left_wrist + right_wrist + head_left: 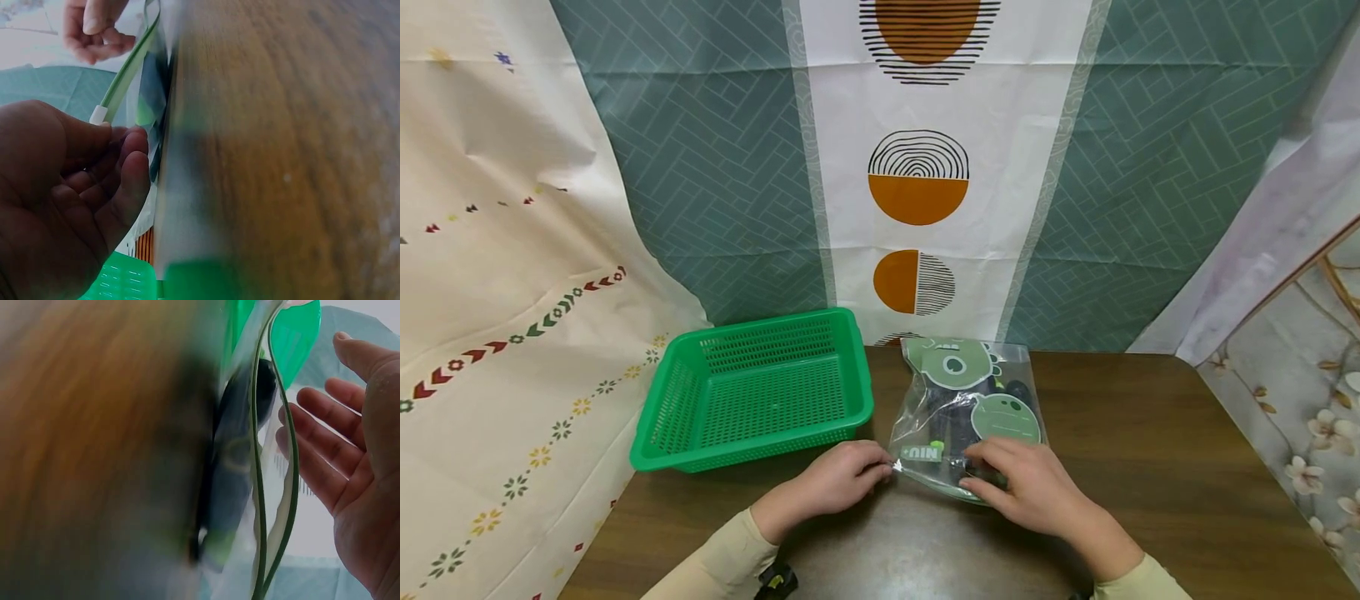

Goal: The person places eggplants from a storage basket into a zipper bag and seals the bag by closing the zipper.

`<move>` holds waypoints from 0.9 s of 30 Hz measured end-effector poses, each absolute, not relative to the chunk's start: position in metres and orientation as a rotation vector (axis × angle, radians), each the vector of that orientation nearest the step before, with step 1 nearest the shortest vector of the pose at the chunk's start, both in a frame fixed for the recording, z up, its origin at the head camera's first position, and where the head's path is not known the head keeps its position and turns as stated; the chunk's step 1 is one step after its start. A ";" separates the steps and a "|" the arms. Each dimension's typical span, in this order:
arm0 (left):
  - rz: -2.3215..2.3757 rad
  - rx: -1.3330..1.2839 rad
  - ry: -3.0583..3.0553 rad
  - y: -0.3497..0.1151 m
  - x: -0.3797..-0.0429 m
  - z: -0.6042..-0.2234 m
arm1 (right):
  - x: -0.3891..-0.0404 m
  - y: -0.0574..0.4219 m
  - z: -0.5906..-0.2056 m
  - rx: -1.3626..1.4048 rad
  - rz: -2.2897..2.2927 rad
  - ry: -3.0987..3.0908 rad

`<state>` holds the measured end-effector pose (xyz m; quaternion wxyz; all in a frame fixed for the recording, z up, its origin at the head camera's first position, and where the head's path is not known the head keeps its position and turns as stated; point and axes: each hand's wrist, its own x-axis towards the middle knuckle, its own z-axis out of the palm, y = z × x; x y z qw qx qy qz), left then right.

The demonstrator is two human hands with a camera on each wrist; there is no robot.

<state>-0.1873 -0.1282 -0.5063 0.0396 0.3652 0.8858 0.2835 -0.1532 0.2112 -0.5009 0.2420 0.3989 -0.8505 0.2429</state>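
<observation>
A clear zip bag (pixel 951 417) with green cartoon prints lies flat on the table, its mouth toward me. Dark items with bright green bits (pixel 228 481) show through the plastic. My left hand (pixel 842 479) pinches the bag's near left corner between thumb and fingers, right by the white slider (pixel 98 115). Over the near right part of the bag is my right hand (pixel 1026 487), fingers spread and loosely bent, thumb apart. In the right wrist view two green zip strips (pixel 292 469) stand parted along the mouth, with the fingertips at the outer strip.
A green plastic basket (pixel 655 408) with nothing inside stands on the table left of the bag. Patterned cloth (pixel 917 108) hangs behind the table. Cream printed fabric (pixel 497 333) borders the left side, and a floral cloth (pixel 1307 400) hangs on the right.
</observation>
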 end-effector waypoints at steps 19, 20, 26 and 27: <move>1.055 0.958 2.545 -0.129 -0.187 -0.508 | -0.171 0.172 -0.499 1.180 0.639 -2.456; 1.062 0.948 2.539 -0.129 -0.187 -0.508 | -0.172 0.170 -0.500 1.187 0.637 -2.457; 1.107 0.909 2.496 -0.130 -0.186 -0.508 | -0.177 0.163 -0.502 1.244 0.662 -2.416; 1.115 0.902 2.488 -0.130 -0.186 -0.508 | -0.177 0.162 -0.502 1.248 0.663 -2.419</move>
